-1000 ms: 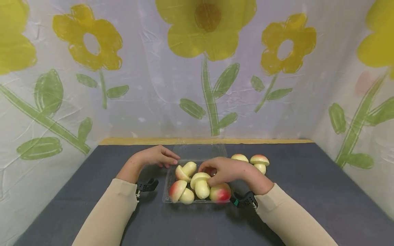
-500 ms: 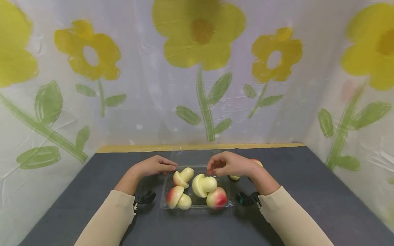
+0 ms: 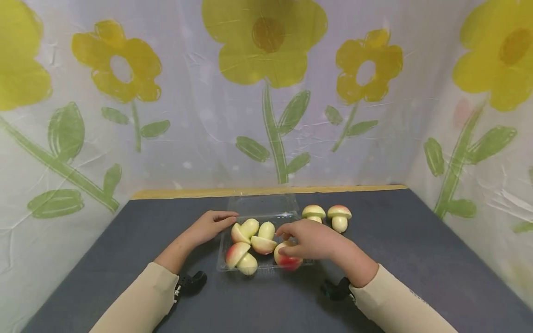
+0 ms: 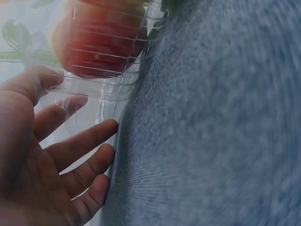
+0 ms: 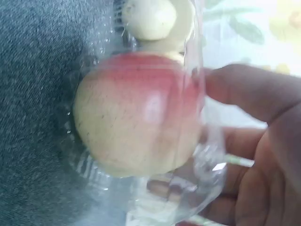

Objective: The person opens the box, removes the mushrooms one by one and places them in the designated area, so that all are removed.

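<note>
A clear plastic clamshell box [image 3: 222, 266] holds several toy mushrooms with cream stems and red-yellow caps. At its left edge my left hand [image 3: 210, 226] touches the rim lightly with loosely extended fingers, the thumb over the plastic edge in the left wrist view. My right hand [image 3: 312, 238] reaches into the right side, thumb and curved fingers around a red-capped mushroom [image 5: 136, 113], which they partly cover in the head view. Left of it a mushroom [image 3: 263, 245] lies with its stem pointing away. Two more mushrooms, one at back left [image 3: 245, 229] and one at front left [image 3: 241, 259], lie beside it.
Behind the right hand, two mushrooms, one paler [image 3: 313, 212] and one redder [image 3: 339, 217], stand outside the box on the dark tablecloth [image 3: 374, 222]. The box's open lid [image 3: 262, 203] leans toward the flower-painted curtain [image 3: 187, 115].
The right hand let go of the middle mushroom, rose, then came down over the right one. That middle mushroom has turned, its stem now pointing away. The left hand stays at the rim.
</note>
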Available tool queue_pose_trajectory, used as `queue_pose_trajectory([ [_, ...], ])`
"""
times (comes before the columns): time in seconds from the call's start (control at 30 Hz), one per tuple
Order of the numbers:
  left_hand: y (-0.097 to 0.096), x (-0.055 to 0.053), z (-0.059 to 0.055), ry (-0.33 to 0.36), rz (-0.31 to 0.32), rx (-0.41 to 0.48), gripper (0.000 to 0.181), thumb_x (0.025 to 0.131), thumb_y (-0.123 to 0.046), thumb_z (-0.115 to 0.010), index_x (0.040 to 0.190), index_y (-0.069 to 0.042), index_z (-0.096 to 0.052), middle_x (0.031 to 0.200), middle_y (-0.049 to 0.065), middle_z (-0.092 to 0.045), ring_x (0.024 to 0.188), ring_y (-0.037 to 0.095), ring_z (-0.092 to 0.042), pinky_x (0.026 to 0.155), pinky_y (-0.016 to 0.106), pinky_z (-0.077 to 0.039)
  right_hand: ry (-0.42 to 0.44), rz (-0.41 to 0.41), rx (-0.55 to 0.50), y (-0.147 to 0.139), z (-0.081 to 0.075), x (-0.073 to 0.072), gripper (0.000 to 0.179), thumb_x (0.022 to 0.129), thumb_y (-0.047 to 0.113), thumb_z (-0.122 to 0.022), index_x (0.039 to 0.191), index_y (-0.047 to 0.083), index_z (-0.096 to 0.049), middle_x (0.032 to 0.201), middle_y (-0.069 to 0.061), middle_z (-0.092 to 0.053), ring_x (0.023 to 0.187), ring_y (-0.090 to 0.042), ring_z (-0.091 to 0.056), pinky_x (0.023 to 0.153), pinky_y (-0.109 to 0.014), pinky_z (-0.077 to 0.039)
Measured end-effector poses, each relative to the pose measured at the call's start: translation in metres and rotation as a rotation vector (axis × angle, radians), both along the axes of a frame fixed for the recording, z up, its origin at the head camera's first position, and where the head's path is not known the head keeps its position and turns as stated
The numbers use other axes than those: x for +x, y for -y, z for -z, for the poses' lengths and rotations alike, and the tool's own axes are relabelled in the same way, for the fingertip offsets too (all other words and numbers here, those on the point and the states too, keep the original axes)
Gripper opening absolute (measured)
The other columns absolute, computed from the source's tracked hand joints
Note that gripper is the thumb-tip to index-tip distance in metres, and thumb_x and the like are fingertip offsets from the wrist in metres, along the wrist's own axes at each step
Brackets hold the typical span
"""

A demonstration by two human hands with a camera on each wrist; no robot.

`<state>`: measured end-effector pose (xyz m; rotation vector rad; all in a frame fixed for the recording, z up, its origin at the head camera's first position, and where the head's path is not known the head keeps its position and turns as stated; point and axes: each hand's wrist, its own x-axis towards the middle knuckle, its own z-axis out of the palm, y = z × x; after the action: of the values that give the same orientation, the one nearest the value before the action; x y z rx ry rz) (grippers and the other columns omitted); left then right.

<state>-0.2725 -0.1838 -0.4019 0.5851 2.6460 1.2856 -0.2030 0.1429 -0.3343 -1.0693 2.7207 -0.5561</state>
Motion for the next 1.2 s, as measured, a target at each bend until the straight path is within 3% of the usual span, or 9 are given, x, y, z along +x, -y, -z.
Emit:
queue_pose_trajectory([
  [0.13, -0.001, 0.0, 0.0, -0.009, -0.008, -0.008, 0.046, 0.107, -0.039, -0.057, 0.143, -0.011, -0.063, 0.143, 0.015, -0.059, 0.132, 0.035, -0.054, 0.101, 0.053, -0.047, -0.076, -0.008, 0.044, -0.001, -0.006, 0.007, 0.034, 0.097, 0.029, -0.073, 0.123, 0.009, -0.072, 0.099, 0.002, -0.068, 0.08, -0.012, -0.062, 0.071, -0.033, -0.051],
  [0.3, -0.001, 0.0, 0.002, -0.007, 0.017, -0.007, 0.047, 0.108, -0.038, -0.056, 0.144, -0.009, -0.062, 0.144, 0.015, -0.059, 0.136, 0.038, -0.051, 0.105, 0.054, -0.045, 0.017, 0.01, 0.045, -0.006, -0.011, 0.01, 0.038, 0.089, 0.015, -0.081, 0.125, 0.01, -0.072, 0.11, 0.004, -0.068, 0.096, -0.016, -0.065, 0.08, -0.035, -0.053],
  [0.37, 0.0, 0.0, 0.001, -0.002, 0.012, -0.012, 0.046, 0.108, -0.037, -0.056, 0.144, -0.009, -0.062, 0.143, 0.014, -0.06, 0.136, 0.037, -0.05, 0.106, 0.055, -0.044, 0.025, -0.003, 0.042, -0.006, -0.01, 0.009, 0.039, 0.088, 0.012, -0.082, 0.125, 0.011, -0.071, 0.101, 0.007, -0.067, 0.087, -0.013, -0.063, 0.075, -0.033, -0.052],
  [0.5, 0.001, 0.001, -0.002, -0.001, -0.004, -0.016, 0.045, 0.107, -0.038, -0.057, 0.142, -0.01, -0.064, 0.142, 0.014, -0.061, 0.137, 0.037, -0.05, 0.107, 0.056, -0.043, -0.067, -0.074, 0.024, 0.0, -0.002, 0.005, 0.032, 0.096, 0.016, -0.073, 0.128, 0.012, -0.069, 0.07, 0.012, -0.053, 0.06, -0.005, -0.046, 0.06, -0.028, -0.043],
  [0.57, 0.001, 0.0, -0.003, -0.005, 0.002, -0.018, 0.046, 0.107, -0.039, -0.057, 0.143, -0.01, -0.063, 0.143, 0.015, -0.059, 0.137, 0.038, -0.049, 0.106, 0.056, -0.044, -0.096, -0.1, 0.016, 0.003, 0.002, 0.004, 0.029, 0.098, 0.02, -0.072, 0.127, 0.016, -0.069, 0.064, 0.012, -0.046, 0.056, -0.003, -0.041, 0.057, -0.027, -0.04],
  [0.73, 0.0, 0.0, -0.005, -0.001, 0.004, -0.017, 0.047, 0.107, -0.041, -0.056, 0.143, -0.011, -0.063, 0.145, 0.015, -0.058, 0.136, 0.038, -0.05, 0.104, 0.056, -0.045, -0.143, -0.11, 0.02, 0.003, 0.006, 0.001, 0.04, 0.083, 0.014, -0.085, 0.119, 0.027, -0.071, 0.073, 0.013, -0.053, 0.063, -0.005, -0.047, 0.06, -0.029, -0.043],
  [0.87, -0.002, -0.001, -0.006, -0.002, -0.004, -0.007, 0.046, 0.107, -0.041, -0.057, 0.143, -0.012, -0.064, 0.145, 0.014, -0.058, 0.135, 0.037, -0.051, 0.104, 0.055, -0.046, -0.234, -0.084, 0.036, 0.003, 0.006, 0.0, 0.049, 0.074, 0.015, -0.091, 0.117, 0.026, -0.072, 0.083, 0.012, -0.057, 0.068, -0.005, -0.051, 0.063, -0.03, -0.047],
  [1.03, -0.001, 0.002, -0.002, -0.018, 0.003, 0.018, 0.045, 0.107, -0.038, -0.058, 0.141, -0.009, -0.064, 0.143, 0.016, -0.059, 0.134, 0.037, -0.052, 0.103, 0.055, -0.047, -0.315, -0.059, 0.056, 0.002, 0.01, 0.002, 0.058, 0.068, 0.016, -0.095, 0.122, 0.018, -0.071, 0.094, 0.006, -0.054, 0.07, -0.007, -0.054, 0.065, -0.03, -0.05],
  [1.2, -0.002, 0.007, 0.0, -0.027, 0.005, 0.039, 0.045, 0.107, -0.036, -0.058, 0.14, -0.007, -0.065, 0.142, 0.016, -0.06, 0.132, 0.038, -0.054, 0.102, 0.055, -0.048, -0.355, -0.019, 0.026, 0.0, 0.013, 0.001, 0.051, 0.071, 0.027, -0.091, 0.117, 0.014, -0.071, 0.105, 0.005, -0.063, 0.081, -0.009, -0.06, 0.071, -0.031, -0.053],
])
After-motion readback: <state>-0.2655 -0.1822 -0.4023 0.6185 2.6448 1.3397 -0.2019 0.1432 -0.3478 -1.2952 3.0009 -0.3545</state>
